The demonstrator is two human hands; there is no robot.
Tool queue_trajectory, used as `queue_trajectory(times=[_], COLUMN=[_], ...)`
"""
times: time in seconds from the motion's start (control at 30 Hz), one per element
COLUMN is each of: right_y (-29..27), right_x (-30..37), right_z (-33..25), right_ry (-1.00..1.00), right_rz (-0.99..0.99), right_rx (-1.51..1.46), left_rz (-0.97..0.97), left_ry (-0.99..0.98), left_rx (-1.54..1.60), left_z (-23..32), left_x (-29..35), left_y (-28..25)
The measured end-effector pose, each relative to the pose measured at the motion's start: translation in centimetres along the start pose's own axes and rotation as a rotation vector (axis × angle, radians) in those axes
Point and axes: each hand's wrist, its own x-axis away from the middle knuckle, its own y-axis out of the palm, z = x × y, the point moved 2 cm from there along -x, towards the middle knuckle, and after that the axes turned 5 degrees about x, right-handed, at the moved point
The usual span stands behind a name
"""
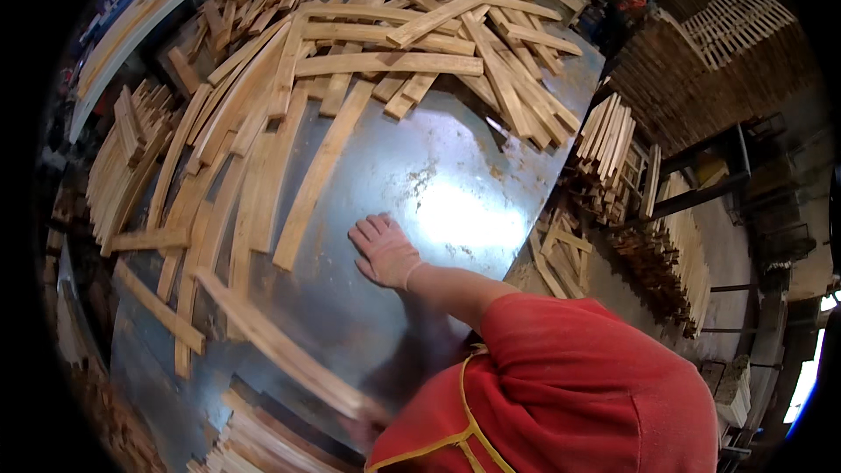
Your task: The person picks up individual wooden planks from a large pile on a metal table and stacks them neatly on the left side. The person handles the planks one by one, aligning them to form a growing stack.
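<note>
Metal tabletop [438, 184] strewn with wooden slats [385, 61], stacked slats [613, 158] alongside.

The right hand [384, 251] lay flat, palm down, fingers together and stretched forward, its bare forearm reaching out from a red sleeve. The left hand [363, 425] was blurred and mostly hidden low down.
</note>
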Motion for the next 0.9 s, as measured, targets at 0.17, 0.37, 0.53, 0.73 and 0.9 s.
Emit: queue_trajectory(times=[0.17, 0.37, 0.53, 0.73, 0.9], right_y=[2.0, 2.9, 2.5, -1.5, -1.7], right_x=[0.4, 12.5, 10.8, 1.7, -11.2], right_z=[-4.1, -17.6, -16.4, -4.5, 7.8], right_ry=[0.086, -0.049, -0.139, -0.008, -0.138], right_rz=[-0.195, -0.966, -1.027, -0.768, -0.295], right_rx=[-0.197, -0.927, -1.129, -0.951, -0.417], left_rz=[-0.065, 0.264, 0.565, 0.876, 0.891], left_ry=[-0.08, -0.028, 0.081, 0.111, 0.052], left_rx=[-0.112, -0.586, -0.698, -1.448, -1.485], left_z=[-1.5, -3.2, -4.2, -12.1, -7.3], left_x=[10.2, 9.9, 8.9, 13.3, 8.5], left_y=[-1.4, 2.3, 0.8, -9.5, -5.8])
